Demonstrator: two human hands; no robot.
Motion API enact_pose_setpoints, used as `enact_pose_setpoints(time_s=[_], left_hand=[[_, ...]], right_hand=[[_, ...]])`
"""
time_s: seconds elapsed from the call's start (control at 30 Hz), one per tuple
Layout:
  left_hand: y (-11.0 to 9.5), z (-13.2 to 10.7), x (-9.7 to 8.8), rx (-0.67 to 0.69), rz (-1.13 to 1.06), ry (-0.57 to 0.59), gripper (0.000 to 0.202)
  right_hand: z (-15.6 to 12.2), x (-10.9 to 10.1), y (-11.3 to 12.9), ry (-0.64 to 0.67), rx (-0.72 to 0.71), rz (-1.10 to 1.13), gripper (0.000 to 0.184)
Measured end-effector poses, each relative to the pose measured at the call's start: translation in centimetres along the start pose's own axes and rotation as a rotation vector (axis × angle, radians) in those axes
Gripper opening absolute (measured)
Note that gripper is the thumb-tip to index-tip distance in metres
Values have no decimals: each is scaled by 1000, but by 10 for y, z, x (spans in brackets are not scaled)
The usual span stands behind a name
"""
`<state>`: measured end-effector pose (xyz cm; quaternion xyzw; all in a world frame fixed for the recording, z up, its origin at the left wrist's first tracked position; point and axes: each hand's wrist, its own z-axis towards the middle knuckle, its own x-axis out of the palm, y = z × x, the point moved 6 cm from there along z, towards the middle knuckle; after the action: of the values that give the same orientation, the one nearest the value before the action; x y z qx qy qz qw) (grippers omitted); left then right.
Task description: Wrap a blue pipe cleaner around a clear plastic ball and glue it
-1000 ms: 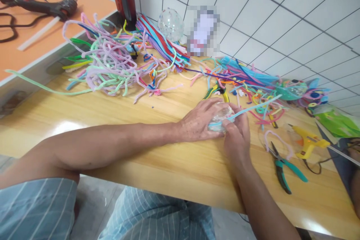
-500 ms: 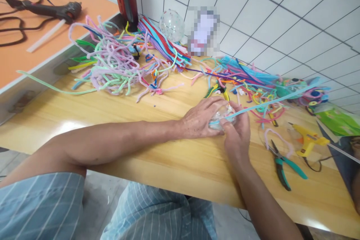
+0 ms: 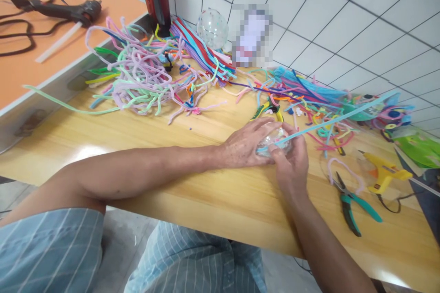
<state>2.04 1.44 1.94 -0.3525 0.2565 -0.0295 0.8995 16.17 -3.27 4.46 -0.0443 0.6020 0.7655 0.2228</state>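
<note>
Between my hands, just above the wooden table point(image 3: 165, 128), is a clear plastic ball point(image 3: 271, 139). My left hand point(image 3: 244, 143) wraps round its left side, fingers curled over the top. My right hand point(image 3: 292, 158) holds the other side, with the thumb pressing a light blue pipe cleaner point(image 3: 330, 121) against the ball. One end of the pipe cleaner lies across the ball's front; its long free end slants up to the right. Behind my left fingers lie yellow-and-black pliers point(image 3: 266, 109), partly hidden.
A tangle of lilac and mint pipe cleaners point(image 3: 140, 73) lies left, with a bundle of straight ones point(image 3: 202, 50) and another clear ball point(image 3: 212, 28) behind. Teal-handled pliers point(image 3: 354, 203) and a yellow glue gun point(image 3: 385, 171) lie right. A black glue gun point(image 3: 65, 11) rests on the orange surface.
The whole view has shifted slightly. Both hands keep their hold on the ball, and the pipe cleaner stays pressed across it in nearly the same position.
</note>
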Motion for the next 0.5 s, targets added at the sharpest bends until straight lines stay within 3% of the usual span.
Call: enact_pose_setpoints(time_s=[0.17, 0.33, 0.5], left_hand=[[0, 1, 0, 32, -58, 7, 80], [-2, 0, 0, 34, 31, 2, 81], [3, -2, -1, 44, 9, 18, 90]], right_hand=[[0, -1, 3, 5, -58, -90, 58], [1, -2, 5, -13, -66, -120, 56], [1, -2, 4, -9, -60, -122, 58]])
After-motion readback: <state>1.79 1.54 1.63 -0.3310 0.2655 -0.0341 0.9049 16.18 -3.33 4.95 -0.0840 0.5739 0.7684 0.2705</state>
